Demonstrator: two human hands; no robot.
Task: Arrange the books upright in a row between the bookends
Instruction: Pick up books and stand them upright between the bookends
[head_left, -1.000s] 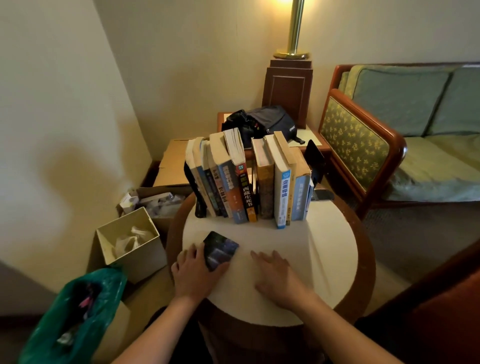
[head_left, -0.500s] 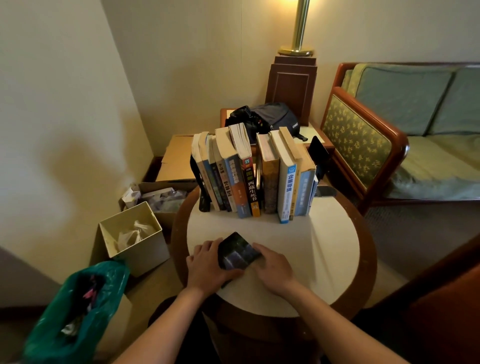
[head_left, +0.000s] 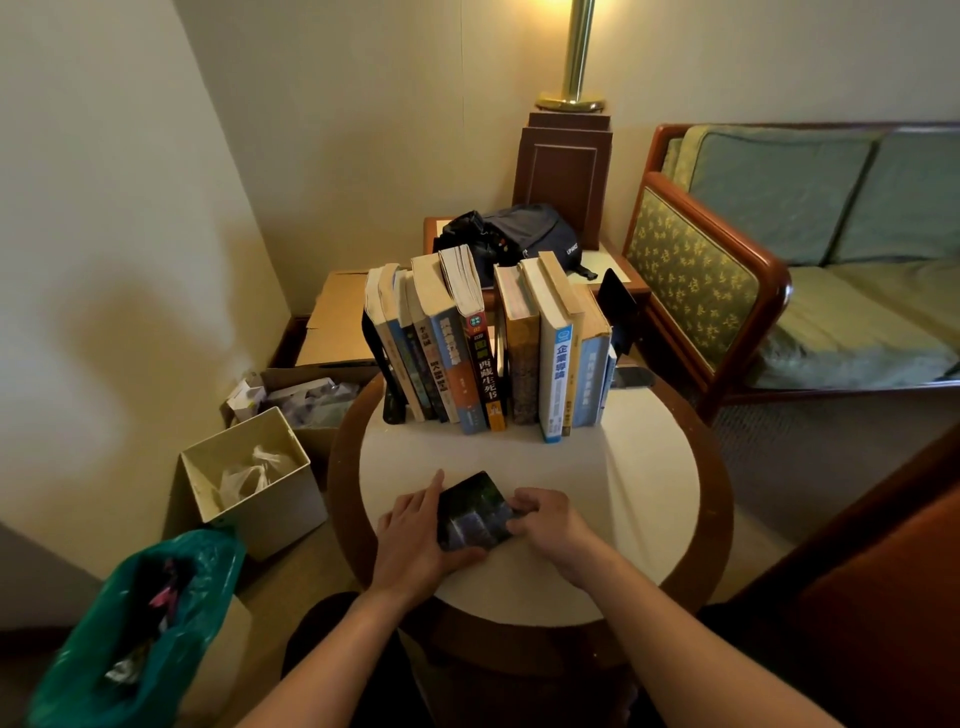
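Observation:
Several books (head_left: 488, 343) stand upright in a row at the far side of the round table (head_left: 639, 483), some leaning left. A black bookend (head_left: 382, 364) closes the left end and another black bookend (head_left: 618, 312) the right end. Near the table's front edge lies a small dark phone-like object (head_left: 475, 512). My left hand (head_left: 415, 535) holds its left side, fingers stretched along its edge. My right hand (head_left: 548, 525) grips its right edge with curled fingers.
A white bin (head_left: 254, 478) and a green bag (head_left: 140, 618) stand on the floor at the left, with cardboard boxes (head_left: 337, 322) behind. A dark backpack (head_left: 519, 234) and lamp base (head_left: 566, 171) sit behind the books. A sofa (head_left: 805, 260) fills the right.
My right hand moved left from lying flat on the table and closed on the dark object. The object shifted right, toward the middle of the front edge.

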